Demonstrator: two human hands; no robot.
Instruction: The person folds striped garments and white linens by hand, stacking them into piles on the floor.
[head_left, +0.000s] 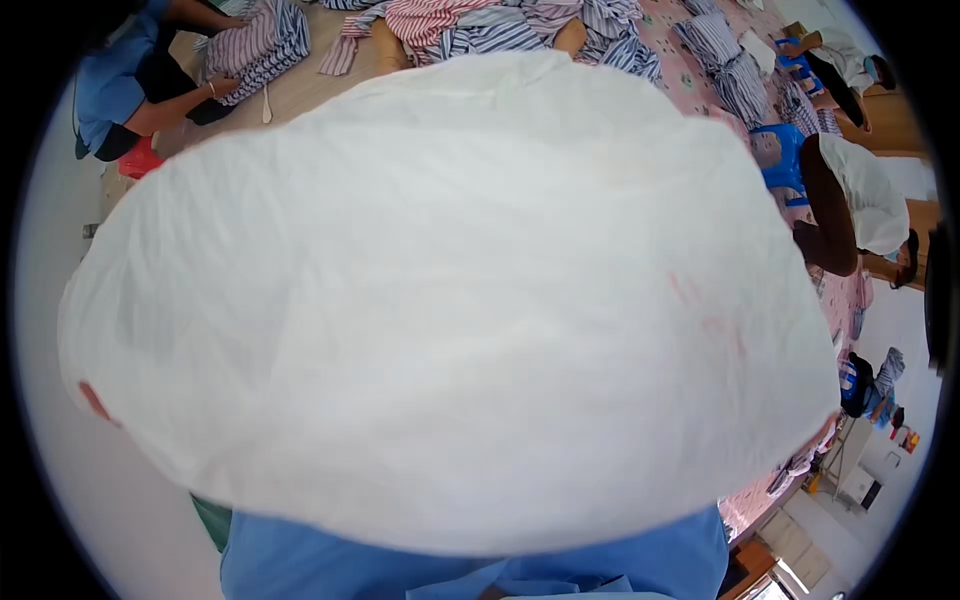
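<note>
A large white cloth (480, 300) fills most of the head view, spread out very close to the camera. Faint pinkish marks show on its right half. Below its lower edge is the blue clothing (300, 555) on my own body. My left hand and my right hand cannot be made out, nor can their fingers or grip. A small reddish-brown patch (95, 402) shows at the cloth's left edge, too unclear to name. Just past the top edge, two bare-skin shapes (388, 48) appear beside red-striped and blue-striped fabric (490, 32); whose they are is unclear.
At the upper left, a person in blue (112, 95) handles striped fabric (262, 50). More striped bundles (725, 70) lie on a pink patterned cover (675, 85). Along the right are blue stools (785, 155), a person in white (868, 195) and others farther off.
</note>
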